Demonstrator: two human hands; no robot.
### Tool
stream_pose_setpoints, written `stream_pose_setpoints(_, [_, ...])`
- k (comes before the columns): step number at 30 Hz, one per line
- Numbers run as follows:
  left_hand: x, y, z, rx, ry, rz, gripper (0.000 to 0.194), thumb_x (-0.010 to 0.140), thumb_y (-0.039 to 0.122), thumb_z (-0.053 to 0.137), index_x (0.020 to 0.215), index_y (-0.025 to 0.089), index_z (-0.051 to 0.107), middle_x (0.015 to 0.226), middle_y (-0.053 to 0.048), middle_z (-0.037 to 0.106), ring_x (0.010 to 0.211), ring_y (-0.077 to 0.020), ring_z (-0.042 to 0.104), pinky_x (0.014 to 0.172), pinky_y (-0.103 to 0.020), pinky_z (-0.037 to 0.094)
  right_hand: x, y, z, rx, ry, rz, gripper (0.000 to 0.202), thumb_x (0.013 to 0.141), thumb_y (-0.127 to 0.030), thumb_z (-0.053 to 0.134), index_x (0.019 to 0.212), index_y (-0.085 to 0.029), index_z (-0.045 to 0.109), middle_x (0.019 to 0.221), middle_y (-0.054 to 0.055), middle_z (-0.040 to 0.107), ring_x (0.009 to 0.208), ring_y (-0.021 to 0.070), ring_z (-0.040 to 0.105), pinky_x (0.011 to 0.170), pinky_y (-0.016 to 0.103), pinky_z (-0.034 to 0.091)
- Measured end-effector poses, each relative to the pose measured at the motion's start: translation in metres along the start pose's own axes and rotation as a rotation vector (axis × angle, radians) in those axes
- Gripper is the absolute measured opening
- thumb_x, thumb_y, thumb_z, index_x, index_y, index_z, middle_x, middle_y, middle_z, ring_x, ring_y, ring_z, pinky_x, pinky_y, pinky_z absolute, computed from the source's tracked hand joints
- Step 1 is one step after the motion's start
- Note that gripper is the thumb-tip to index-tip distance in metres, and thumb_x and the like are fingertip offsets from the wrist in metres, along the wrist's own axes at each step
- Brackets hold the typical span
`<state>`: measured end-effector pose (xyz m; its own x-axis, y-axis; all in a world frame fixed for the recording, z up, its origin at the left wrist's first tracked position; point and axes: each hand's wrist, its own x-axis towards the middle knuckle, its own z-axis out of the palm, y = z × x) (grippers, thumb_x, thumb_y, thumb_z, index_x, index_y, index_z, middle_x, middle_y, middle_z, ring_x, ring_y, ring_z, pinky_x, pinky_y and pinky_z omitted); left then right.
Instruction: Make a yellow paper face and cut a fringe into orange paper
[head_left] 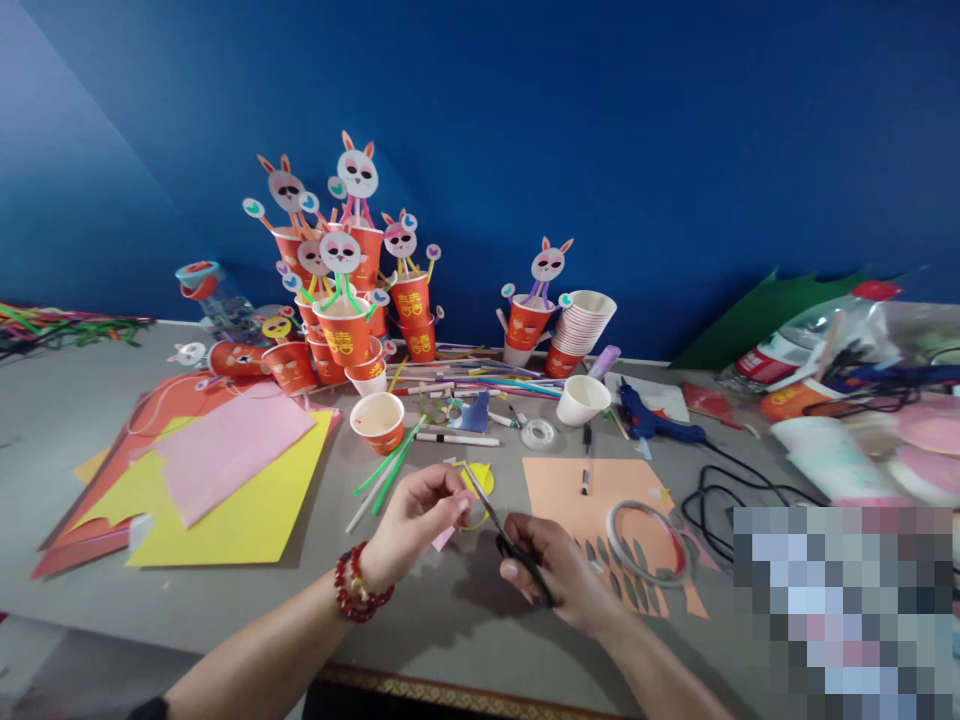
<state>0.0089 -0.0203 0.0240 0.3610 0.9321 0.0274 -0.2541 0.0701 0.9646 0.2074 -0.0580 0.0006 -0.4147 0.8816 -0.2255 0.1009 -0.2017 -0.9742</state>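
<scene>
Scissors [491,512] are in my right hand [555,570], fingers through the dark handles and blades pointing up and left. Close to the blades, my left hand [420,520] pinches a small piece of paper, mostly hidden by the fingertips. Under the hands lie a round yellow paper cutout [481,480] and a pink paper scrap [444,539]. To the right, a peach paper sheet [555,485] has leaf-shaped cuts along its near edge, and a roll of tape [615,535] rests on it.
Red paper cups with rabbit faces [341,330] stand stacked at the back. Coloured paper sheets [225,530] lie left. A white cup [583,400], a blue glue gun [652,420] with its black cable [701,500], and a plastic bottle [814,335] are on the right.
</scene>
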Motion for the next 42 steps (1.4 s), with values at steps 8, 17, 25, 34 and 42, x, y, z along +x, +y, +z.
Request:
stream_pose_setpoints(8, [-0.001, 0.000, 0.001, 0.007, -0.002, 0.003, 0.030, 0.083, 0.037, 0.070, 0.070, 0.015, 0.056, 0.062, -0.001, 0.058, 0.055, -0.0102, 0.050, 0.053, -0.021, 0.038, 0.000, -0.003, -0.001, 0.060, -0.019, 0.027, 0.062, 0.062, -0.068, 0.076, 0.067, -0.023, 0.034, 0.050, -0.009, 0.042, 0.042, 0.0071, 0.042, 0.042, 0.020, 0.027])
stream_pose_setpoints(17, [0.001, 0.002, -0.001, 0.014, -0.075, -0.056, 0.030, 0.084, 0.038, 0.069, 0.070, 0.015, 0.056, 0.062, 0.000, 0.058, 0.053, -0.0087, 0.047, 0.051, -0.019, 0.037, -0.001, -0.002, -0.005, 0.011, -0.055, 0.048, 0.064, 0.058, -0.073, 0.074, 0.065, -0.022, 0.036, 0.051, -0.010, 0.037, 0.042, 0.0064, 0.041, 0.040, 0.019, 0.024])
stream_pose_setpoints(25, [0.000, 0.003, -0.004, 0.025, -0.098, -0.112, 0.032, 0.081, 0.041, 0.071, 0.071, 0.014, 0.057, 0.062, 0.000, 0.058, 0.053, -0.0087, 0.049, 0.052, -0.020, 0.038, -0.001, -0.009, -0.012, -0.022, -0.133, 0.054, 0.062, 0.062, -0.072, 0.072, 0.066, -0.021, 0.037, 0.051, -0.009, 0.038, 0.044, 0.0064, 0.040, 0.042, 0.019, 0.025])
stream_pose_setpoints(34, [0.002, 0.004, -0.004, 0.068, -0.104, -0.133, 0.033, 0.080, 0.042, 0.071, 0.071, 0.014, 0.058, 0.060, 0.000, 0.057, 0.053, -0.0087, 0.048, 0.052, -0.020, 0.037, 0.000, -0.006, -0.013, -0.051, -0.100, 0.061, 0.060, 0.061, -0.066, 0.076, 0.065, -0.022, 0.036, 0.054, -0.010, 0.034, 0.044, 0.0061, 0.038, 0.042, 0.019, 0.025])
stream_pose_setpoints(42, [0.001, 0.007, -0.003, 0.096, -0.105, -0.156, 0.037, 0.078, 0.047, 0.072, 0.070, 0.014, 0.058, 0.059, -0.001, 0.058, 0.051, -0.0089, 0.048, 0.050, -0.020, 0.037, 0.001, 0.000, -0.014, -0.102, -0.082, 0.074, 0.059, 0.063, -0.063, 0.077, 0.066, -0.022, 0.035, 0.053, -0.010, 0.036, 0.045, 0.0064, 0.037, 0.042, 0.019, 0.024])
